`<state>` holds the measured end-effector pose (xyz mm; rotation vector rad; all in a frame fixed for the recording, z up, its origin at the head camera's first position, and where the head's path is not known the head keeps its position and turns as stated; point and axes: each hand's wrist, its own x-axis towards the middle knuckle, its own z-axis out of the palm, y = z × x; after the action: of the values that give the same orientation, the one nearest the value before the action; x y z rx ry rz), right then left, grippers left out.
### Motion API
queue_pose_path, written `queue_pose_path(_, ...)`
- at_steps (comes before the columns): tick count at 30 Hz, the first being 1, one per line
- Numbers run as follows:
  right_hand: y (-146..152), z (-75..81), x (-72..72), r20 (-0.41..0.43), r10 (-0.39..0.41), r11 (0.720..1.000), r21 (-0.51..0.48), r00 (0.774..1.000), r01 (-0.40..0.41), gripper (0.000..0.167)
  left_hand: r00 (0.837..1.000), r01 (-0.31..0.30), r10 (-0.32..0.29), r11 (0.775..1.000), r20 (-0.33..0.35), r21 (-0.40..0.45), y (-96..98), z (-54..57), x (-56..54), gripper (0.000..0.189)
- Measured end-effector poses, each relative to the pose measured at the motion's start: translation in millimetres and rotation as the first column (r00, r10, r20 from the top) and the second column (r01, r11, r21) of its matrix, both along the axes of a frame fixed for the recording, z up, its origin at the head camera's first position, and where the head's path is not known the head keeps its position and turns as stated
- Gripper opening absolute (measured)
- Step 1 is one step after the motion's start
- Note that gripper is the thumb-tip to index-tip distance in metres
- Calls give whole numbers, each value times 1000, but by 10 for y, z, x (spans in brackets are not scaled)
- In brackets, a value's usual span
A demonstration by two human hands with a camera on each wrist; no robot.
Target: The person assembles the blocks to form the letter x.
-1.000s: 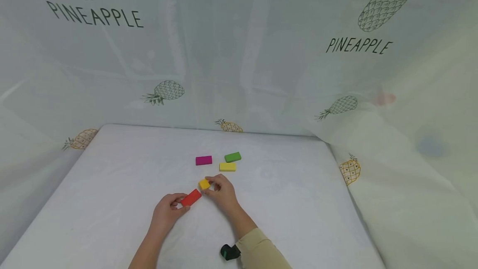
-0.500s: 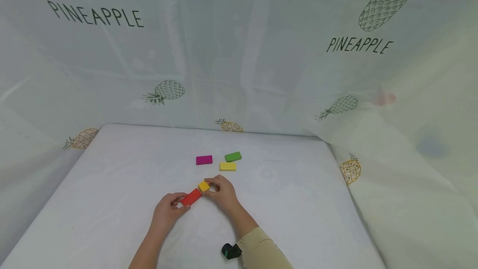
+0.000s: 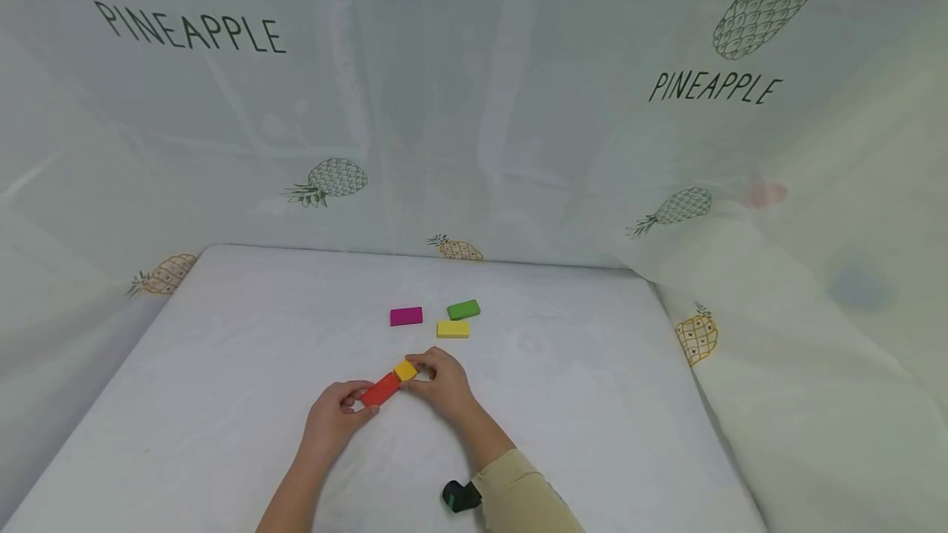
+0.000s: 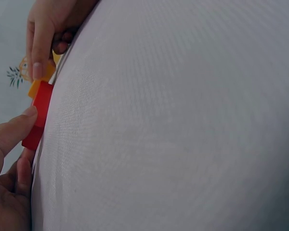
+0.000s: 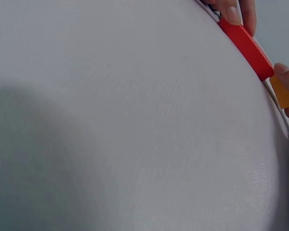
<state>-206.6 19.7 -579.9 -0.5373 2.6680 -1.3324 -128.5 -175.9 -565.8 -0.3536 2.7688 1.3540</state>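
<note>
Between the thumb and fingers of my left hand (image 3: 330,420) is a red rectangular block (image 3: 381,390), lying slantwise on the white table. My right hand (image 3: 443,383) pinches a smaller orange-yellow block (image 3: 405,370) at the red block's far right end. In the head view the two blocks meet end to end. The right wrist view shows the red block (image 5: 246,48) close against the orange-yellow block (image 5: 281,92), partly covered by fingers. From the left wrist, a thumb is seen pressing the side of the red block (image 4: 42,106).
Beyond the hands lie a magenta block (image 3: 406,317), a green block (image 3: 463,309) and a yellow block (image 3: 453,329). A black device (image 3: 461,496) sits by the right sleeve. A pineapple-print curtain (image 3: 474,105) hangs behind the white table (image 3: 592,401).
My right hand has brought the orange-yellow block down against the end of the red block and turned it in line. The left hand keeps its hold, almost unmoved.
</note>
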Motion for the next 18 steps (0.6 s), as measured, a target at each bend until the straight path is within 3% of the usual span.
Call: queue_pose_path(18, -12, 1, -7, -26, 12, 999, 50, 1000, -11, 40, 1000, 1, -1, 1000, -5, 6, 8, 9, 0, 42)
